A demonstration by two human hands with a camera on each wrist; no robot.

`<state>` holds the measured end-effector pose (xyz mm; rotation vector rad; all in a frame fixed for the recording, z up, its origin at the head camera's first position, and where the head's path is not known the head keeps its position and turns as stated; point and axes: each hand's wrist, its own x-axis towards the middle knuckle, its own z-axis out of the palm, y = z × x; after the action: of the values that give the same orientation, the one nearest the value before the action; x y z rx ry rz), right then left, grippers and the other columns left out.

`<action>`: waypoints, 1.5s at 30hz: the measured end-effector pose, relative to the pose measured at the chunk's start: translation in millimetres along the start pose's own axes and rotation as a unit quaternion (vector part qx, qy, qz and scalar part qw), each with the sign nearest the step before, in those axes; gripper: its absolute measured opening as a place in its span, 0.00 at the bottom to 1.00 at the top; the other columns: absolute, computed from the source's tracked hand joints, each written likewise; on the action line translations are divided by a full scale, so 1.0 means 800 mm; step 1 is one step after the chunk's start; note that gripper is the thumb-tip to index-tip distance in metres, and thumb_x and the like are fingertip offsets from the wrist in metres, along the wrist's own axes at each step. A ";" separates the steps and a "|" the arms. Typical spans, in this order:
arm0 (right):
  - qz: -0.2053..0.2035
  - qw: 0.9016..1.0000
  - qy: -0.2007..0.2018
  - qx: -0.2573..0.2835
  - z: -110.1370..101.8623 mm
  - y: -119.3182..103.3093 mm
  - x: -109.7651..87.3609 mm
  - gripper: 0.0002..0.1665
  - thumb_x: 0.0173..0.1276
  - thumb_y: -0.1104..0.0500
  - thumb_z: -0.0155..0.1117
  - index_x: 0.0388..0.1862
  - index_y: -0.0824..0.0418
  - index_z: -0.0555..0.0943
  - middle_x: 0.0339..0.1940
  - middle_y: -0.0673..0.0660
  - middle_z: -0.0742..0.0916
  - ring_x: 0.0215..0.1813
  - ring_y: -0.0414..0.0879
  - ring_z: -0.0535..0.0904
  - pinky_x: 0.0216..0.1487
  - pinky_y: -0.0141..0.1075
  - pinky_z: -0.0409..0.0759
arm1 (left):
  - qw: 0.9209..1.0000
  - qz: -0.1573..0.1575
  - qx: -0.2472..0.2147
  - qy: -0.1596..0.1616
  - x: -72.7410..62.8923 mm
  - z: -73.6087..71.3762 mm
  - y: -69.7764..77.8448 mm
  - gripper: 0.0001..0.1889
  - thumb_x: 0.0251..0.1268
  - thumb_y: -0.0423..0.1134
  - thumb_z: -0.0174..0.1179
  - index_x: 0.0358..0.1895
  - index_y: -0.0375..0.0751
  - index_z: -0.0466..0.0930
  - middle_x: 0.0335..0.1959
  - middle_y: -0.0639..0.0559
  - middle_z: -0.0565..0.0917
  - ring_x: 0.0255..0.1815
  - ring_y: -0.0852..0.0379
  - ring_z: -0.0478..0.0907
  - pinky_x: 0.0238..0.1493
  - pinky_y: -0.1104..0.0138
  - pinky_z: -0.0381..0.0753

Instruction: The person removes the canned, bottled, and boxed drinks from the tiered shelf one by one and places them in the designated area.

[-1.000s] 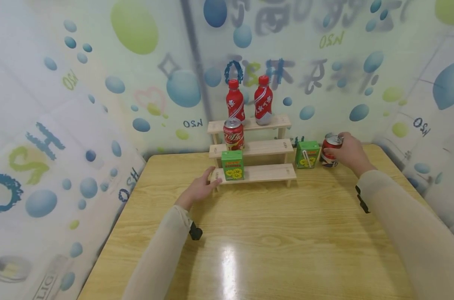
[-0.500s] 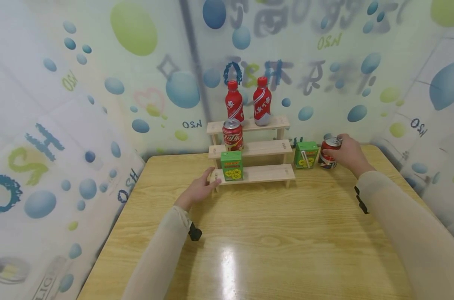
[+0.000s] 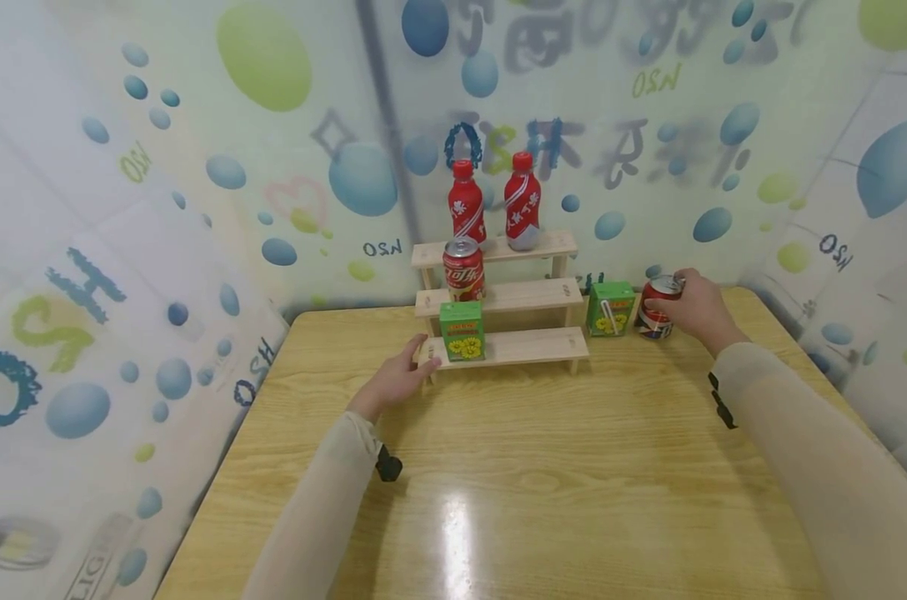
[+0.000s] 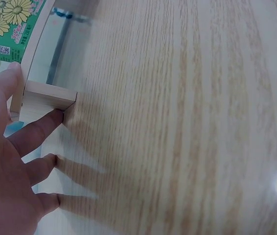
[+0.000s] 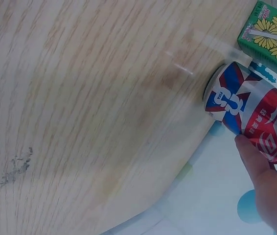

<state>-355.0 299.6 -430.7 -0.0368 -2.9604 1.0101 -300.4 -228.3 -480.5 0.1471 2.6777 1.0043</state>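
My right hand (image 3: 701, 308) grips the upper part of a red drink can (image 5: 265, 115) with a blue and white band near its base. The can stands at the back right of the table, close beside a green drink carton (image 3: 610, 310) with a straw on its front. At the left end of a three-step wooden rack (image 3: 532, 347), my left hand (image 3: 395, 380) holds the lowest step. Its thumb lies on the step's front edge and a finger reaches the leg, as the left wrist view shows. Another green carton (image 3: 463, 332) sits on that step near the thumb.
A second red can (image 3: 464, 271) stands on the middle step, at its left. Two red bottles, a left one (image 3: 467, 204) and a right one (image 3: 523, 208), occupy the top step. A patterned wall (image 3: 311, 150) rises behind the wooden table (image 3: 543, 450).
The can in my right hand sits slightly lower and a touch nearer the carton beside it. My left hand keeps its place at the rack.
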 end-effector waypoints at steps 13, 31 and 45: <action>0.008 1.000 -0.009 0.009 0.005 -0.002 -0.003 0.52 0.79 0.46 0.65 0.79 0.80 0.51 0.70 0.86 0.70 0.69 0.79 0.71 0.67 0.68 0.76 | 1.000 -0.001 -0.004 0.005 -0.004 -0.001 0.001 0.43 0.81 0.70 0.48 0.89 0.59 0.44 0.78 0.28 0.70 0.79 0.32 0.71 0.80 0.38 0.67; 0.016 1.000 -0.013 -0.004 -0.020 -0.031 -0.003 0.67 0.77 0.39 0.65 0.88 0.68 0.31 0.82 0.87 0.47 0.77 0.86 0.54 0.74 0.77 0.62 | 1.000 0.002 -0.004 0.006 -0.004 0.000 0.003 0.43 0.81 0.69 0.48 0.89 0.59 0.45 0.79 0.28 0.70 0.79 0.32 0.71 0.80 0.38 0.67; -0.069 0.995 0.016 0.074 -0.025 -0.170 -0.007 0.54 0.80 0.45 0.64 0.90 0.59 0.45 0.90 0.70 0.49 0.85 0.73 0.55 0.80 0.70 0.62 | 1.000 0.004 0.003 0.012 -0.001 0.003 -0.001 0.42 0.82 0.68 0.47 0.89 0.58 0.45 0.77 0.27 0.72 0.78 0.31 0.72 0.79 0.38 0.69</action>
<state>-351.6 203.8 -331.6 0.1502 -2.8050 1.1932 -299.4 -227.4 -482.3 0.1464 2.7046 1.0067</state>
